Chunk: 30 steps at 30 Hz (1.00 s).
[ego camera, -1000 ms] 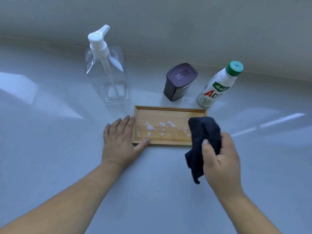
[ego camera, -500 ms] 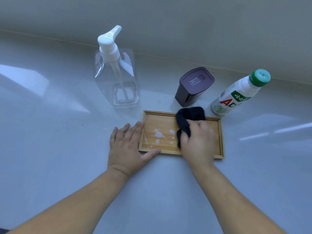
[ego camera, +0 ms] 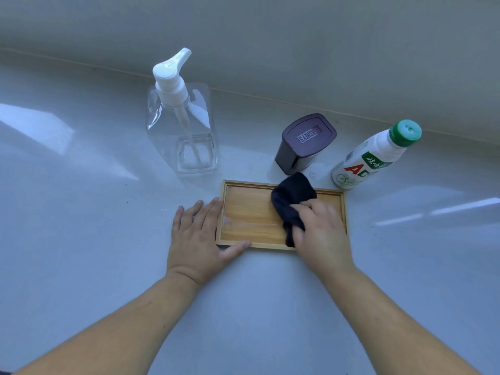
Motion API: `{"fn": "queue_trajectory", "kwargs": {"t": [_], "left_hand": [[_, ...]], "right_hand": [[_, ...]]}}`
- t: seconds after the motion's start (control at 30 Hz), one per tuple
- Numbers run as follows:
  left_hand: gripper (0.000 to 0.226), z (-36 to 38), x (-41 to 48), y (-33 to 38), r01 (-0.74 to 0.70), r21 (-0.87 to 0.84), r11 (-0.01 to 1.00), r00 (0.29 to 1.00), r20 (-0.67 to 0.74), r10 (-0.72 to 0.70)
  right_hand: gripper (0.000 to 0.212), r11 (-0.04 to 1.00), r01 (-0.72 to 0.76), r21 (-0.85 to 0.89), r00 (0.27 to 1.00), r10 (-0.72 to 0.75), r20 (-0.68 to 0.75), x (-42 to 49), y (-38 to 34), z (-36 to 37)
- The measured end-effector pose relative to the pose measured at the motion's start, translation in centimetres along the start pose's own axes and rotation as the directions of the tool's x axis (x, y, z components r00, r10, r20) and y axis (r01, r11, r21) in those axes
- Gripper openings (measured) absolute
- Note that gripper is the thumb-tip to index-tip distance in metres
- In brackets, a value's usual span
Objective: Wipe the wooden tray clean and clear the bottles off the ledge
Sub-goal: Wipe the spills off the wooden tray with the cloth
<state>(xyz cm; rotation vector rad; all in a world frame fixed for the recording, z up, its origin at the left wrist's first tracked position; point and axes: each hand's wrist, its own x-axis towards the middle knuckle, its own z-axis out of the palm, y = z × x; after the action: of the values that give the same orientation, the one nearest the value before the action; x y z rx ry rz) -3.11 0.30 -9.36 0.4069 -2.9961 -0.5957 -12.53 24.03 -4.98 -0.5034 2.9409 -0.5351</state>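
A shallow wooden tray [ego camera: 250, 212] lies on the pale ledge, its floor streaked with wet smears. My right hand [ego camera: 322, 234] presses a dark blue cloth [ego camera: 292, 201] onto the tray's right half. My left hand [ego camera: 197, 236] lies flat against the tray's left edge, thumb along the near rim, holding nothing. Behind the tray stand three bottles: a clear pump bottle [ego camera: 184, 125] at the left, a dark purple container [ego camera: 303, 144] in the middle, and a white bottle with a green cap [ego camera: 373, 155] at the right.
The grey wall [ego camera: 270, 36] rises directly behind the bottles. The ledge surface [ego camera: 81, 226] is glossy, with bright light patches at the far left and far right.
My right hand brought the cloth down onto the tray and rubbed it across; the white splatters are now smeared into wet streaks. My left hand stayed at the tray's left edge.
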Motion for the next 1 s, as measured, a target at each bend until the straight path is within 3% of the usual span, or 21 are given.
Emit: {"fn": "queue_trajectory", "kwargs": {"t": [0.17,0.3,0.43,0.53,0.83,1.0], "left_hand": [[0.110,0.0,0.1,0.0,-0.008,0.024,1.000,1.000,0.026,0.008],[0.110,0.1,0.1,0.0,-0.008,0.027,1.000,0.999,0.033,0.007],[0.111,-0.1,0.2,0.0,0.002,0.013,1.000,0.999,0.044,-0.003],[0.107,-0.1,0.3,-0.1,0.002,-0.003,1.000,0.999,0.054,-0.002],[0.104,0.0,0.3,-0.2,0.028,-0.060,0.998,0.999,0.048,-0.025],[0.099,0.1,0.3,-0.2,0.018,-0.070,0.997,0.998,0.053,-0.014]], "right_hand": [[0.045,0.995,-0.092,-0.039,0.995,0.093,0.031,-1.0,4.1,-2.2],[0.049,0.987,-0.151,0.046,0.989,0.151,-0.001,-0.4,1.3,-1.0],[0.040,0.990,0.051,0.131,0.997,-0.058,0.054,1.7,-3.9,0.8],[0.030,0.983,0.158,0.096,0.981,-0.168,0.099,3.7,-8.0,2.3],[0.028,0.971,0.229,0.071,0.945,-0.239,0.223,4.3,-9.5,2.5],[0.036,0.948,0.300,0.110,0.857,-0.318,0.405,3.0,-9.4,1.5]]}}
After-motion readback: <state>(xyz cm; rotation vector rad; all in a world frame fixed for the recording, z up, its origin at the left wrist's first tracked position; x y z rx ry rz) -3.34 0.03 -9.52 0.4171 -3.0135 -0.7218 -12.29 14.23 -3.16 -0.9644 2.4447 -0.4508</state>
